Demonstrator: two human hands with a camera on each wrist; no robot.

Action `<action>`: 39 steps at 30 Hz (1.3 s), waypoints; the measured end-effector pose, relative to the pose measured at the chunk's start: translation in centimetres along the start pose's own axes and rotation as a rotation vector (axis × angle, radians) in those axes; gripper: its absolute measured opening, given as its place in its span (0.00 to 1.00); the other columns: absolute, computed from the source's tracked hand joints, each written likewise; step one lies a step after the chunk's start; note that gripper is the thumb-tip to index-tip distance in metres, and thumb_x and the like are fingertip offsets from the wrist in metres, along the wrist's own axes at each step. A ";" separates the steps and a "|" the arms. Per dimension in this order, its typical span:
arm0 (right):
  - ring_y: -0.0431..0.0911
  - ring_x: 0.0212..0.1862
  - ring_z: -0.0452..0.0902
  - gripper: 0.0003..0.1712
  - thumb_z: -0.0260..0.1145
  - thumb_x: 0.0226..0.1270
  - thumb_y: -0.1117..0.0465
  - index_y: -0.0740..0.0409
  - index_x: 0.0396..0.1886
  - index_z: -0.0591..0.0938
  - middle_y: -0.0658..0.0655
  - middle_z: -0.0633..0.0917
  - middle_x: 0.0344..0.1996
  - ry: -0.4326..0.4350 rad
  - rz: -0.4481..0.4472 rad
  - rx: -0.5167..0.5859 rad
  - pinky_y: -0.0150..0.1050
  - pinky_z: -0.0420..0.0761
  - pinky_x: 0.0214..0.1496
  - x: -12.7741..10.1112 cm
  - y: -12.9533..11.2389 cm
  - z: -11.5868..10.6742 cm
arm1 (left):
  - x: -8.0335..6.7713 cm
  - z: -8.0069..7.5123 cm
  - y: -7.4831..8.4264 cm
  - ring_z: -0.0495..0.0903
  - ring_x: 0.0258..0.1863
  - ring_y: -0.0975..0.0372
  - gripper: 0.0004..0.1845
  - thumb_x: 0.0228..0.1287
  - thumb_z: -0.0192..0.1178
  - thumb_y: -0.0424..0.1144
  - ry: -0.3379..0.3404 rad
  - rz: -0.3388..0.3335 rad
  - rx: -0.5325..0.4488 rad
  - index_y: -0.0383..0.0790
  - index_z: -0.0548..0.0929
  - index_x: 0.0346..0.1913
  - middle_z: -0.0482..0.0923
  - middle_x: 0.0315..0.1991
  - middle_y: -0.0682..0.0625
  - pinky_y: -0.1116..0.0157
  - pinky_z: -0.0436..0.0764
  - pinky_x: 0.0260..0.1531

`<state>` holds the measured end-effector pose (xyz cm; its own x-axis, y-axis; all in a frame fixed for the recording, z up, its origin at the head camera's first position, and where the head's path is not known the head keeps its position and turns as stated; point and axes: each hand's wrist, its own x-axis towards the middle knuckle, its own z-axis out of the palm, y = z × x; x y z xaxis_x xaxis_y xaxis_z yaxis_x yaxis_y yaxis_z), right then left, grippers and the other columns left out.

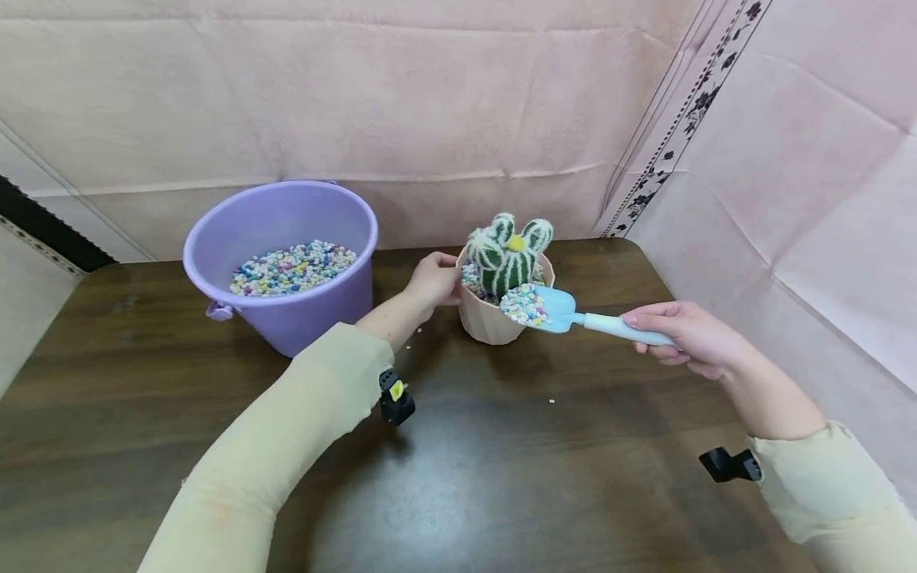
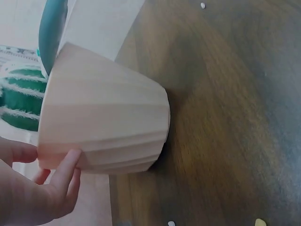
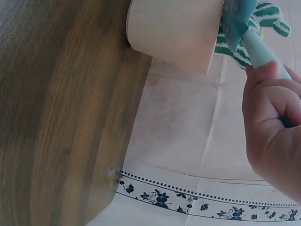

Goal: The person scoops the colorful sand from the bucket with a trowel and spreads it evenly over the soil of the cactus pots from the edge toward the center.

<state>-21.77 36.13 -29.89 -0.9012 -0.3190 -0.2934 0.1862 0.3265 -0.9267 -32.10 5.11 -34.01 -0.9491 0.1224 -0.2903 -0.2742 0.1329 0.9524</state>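
A cream flowerpot (image 1: pixel 489 320) with a fluted side stands on the table, holding a knitted-looking green and white cactus (image 1: pixel 505 270) with a yellow flower. At its left rim, my left hand (image 1: pixel 434 280) grips the pot; the left wrist view shows the thumb at the rim and fingers against the outer wall. My right hand (image 1: pixel 677 334) holds the pale handle of a light blue trowel (image 1: pixel 560 309). Small multicoloured pebbles (image 1: pixel 524 305) lie on its blade, which is over the pot's front right rim. Similar pebbles surround the cactus base.
A purple bucket (image 1: pixel 315 326) stands at the back left, with many coloured pebbles (image 1: pixel 294 269) inside. A few loose pebbles (image 1: pixel 552 401) lie on the brown wooden table (image 1: pixel 458 477). Pink patterned cloth (image 1: pixel 430 95) hangs behind and to the right.
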 end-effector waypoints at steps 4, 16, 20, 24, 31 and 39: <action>0.37 0.14 0.54 0.13 0.54 0.72 0.60 0.45 0.34 0.84 0.46 0.78 0.17 0.019 0.023 0.014 0.33 0.44 0.18 0.1 -0.3 0.2 | -0.7 0.0 0.0 0.75 0.42 0.57 0.18 0.68 0.46 0.31 -0.003 -0.011 0.014 0.34 0.63 0.60 0.69 0.55 0.38 0.56 0.81 0.51; 0.37 0.14 0.53 0.15 0.52 0.72 0.59 0.44 0.30 0.83 0.46 0.77 0.16 0.104 0.076 -0.026 0.30 0.46 0.17 -0.3 -1.9 0.1 | -1.1 1.0 0.3 0.74 0.43 0.56 0.19 0.66 0.47 0.29 -0.018 -0.028 -0.038 0.34 0.58 0.58 0.65 0.58 0.37 0.58 0.81 0.51; 0.35 0.13 0.55 0.14 0.53 0.72 0.59 0.44 0.29 0.82 0.46 0.77 0.16 0.123 0.097 -0.047 0.28 0.48 0.16 -0.4 -2.7 0.1 | -1.1 1.2 0.4 0.74 0.45 0.55 0.19 0.66 0.47 0.29 -0.013 -0.030 -0.047 0.33 0.57 0.58 0.64 0.59 0.36 0.58 0.81 0.52; 0.33 0.13 0.56 0.12 0.53 0.72 0.58 0.45 0.32 0.81 0.46 0.77 0.16 0.135 0.117 -0.096 0.25 0.51 0.16 -0.4 -3.6 0.0 | -1.1 1.5 0.2 0.75 0.41 0.56 0.21 0.64 0.48 0.28 0.005 -0.028 -0.058 0.33 0.56 0.58 0.64 0.59 0.36 0.58 0.81 0.50; 0.33 0.13 0.56 0.09 0.54 0.71 0.57 0.51 0.33 0.80 0.47 0.77 0.16 0.141 0.144 -0.119 0.25 0.53 0.15 -0.3 -4.0 -0.1 | -0.9 1.8 0.1 0.73 0.36 0.59 0.34 0.62 0.48 0.28 0.008 -0.033 -0.044 0.43 0.49 0.70 0.57 0.65 0.37 0.60 0.83 0.48; 0.32 0.13 0.55 0.11 0.53 0.72 0.57 0.58 0.40 0.78 0.46 0.76 0.15 0.147 0.175 -0.139 0.25 0.53 0.15 -0.1 -3.9 0.0 | -1.0 1.8 0.2 0.73 0.45 0.56 0.34 0.64 0.47 0.30 -0.032 -0.033 -0.022 0.46 0.51 0.72 0.55 0.67 0.39 0.59 0.81 0.51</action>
<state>-22.42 34.90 -26.27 -0.9090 -0.1179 -0.3998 0.2977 0.4877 -0.8207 -30.97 6.74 -33.68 -0.9341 0.1500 -0.3241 -0.3089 0.1161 0.9440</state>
